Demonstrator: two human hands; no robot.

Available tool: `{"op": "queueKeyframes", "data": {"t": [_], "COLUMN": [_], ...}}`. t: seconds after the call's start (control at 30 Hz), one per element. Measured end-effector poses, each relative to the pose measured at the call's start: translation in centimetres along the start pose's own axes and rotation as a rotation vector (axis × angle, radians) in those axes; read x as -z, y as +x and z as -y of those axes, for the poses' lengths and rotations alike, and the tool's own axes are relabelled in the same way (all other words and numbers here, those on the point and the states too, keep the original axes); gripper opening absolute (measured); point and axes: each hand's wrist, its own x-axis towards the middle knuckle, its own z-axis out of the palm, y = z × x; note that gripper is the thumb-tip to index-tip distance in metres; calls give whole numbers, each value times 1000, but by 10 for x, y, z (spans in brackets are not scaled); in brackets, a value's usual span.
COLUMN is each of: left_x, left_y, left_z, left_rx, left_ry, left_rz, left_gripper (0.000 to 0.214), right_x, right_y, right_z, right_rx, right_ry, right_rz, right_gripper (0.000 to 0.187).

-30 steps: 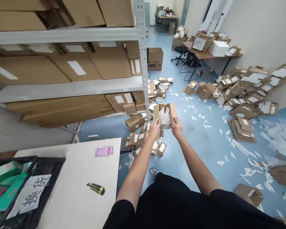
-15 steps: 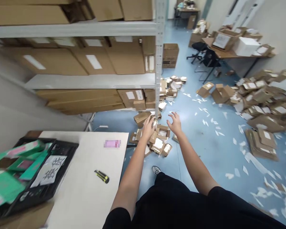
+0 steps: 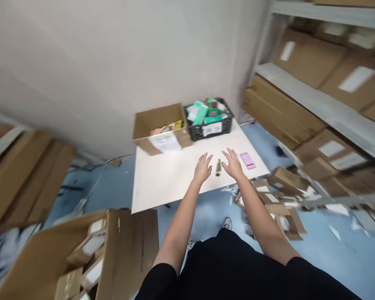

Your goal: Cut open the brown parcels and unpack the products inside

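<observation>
White table (image 3: 162, 179), one knife (image 3: 218, 167) between open, empty left hand (image 3: 202, 168) and right hand (image 3: 233, 164); one crate (image 3: 206, 131), one carton (image 3: 156, 118).

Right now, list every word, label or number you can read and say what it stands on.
Nothing is legible in this frame.
White sign on the black crate: dark marks, too blurred to read.
White sheet on the open cardboard box: too blurred.
White labels on the shelf boxes: motion-blurred, unreadable.
Utility knife on the table: no readable marking.
</observation>
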Motion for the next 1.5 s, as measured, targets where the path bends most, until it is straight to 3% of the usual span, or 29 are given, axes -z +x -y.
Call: {"op": "queueKeyframes", "data": {"t": [0.13, 0.3, 0.4, 0.53, 0.7, 0.83, 0.97, 1.17, 1.37, 1.5], "left_x": [79, 153, 187, 219, 229, 223, 213, 183, 119, 76], "left_y": [-113, -281, -380, -497, -597, -634, -643, -623, -596, -584], "left_z": [111, 203, 240, 270, 295, 325, 382, 512, 648, 716], "left_rx": [271, 566, 723, 919, 1139, 1281, 1361, 1519, 1607, 1685], "left_ry": [45, 74, 103, 138, 136, 95, 14, -221, -457, -561], "left_rz": [-184, -334, -421, -547, -666, -680, -644, -535, -365, -345], "left_gripper": [62, 63, 63, 63, 61, 57, 60, 65, 68, 70], "right_x": [-99, -217, -277, -340, -400, -454, -527, -654, -759, -813], "right_y": [25, 0, -33, -82, -125, -134, -121, -94, -101, -117], "right_z": [133, 304, 401, 513, 607, 651, 679, 704, 709, 695], "right_rx": [235, 483, 622, 797, 957, 1002, 989, 938, 1048, 1057], "right_ry": [89, 202, 263, 307, 301, 283, 276, 139, 18, 56], "right_rz": [167, 354, 475, 645, 807, 885, 944, 1087, 1191, 1174], "right_gripper": [60, 60, 61, 63, 64, 64, 64, 65, 71, 71]}}
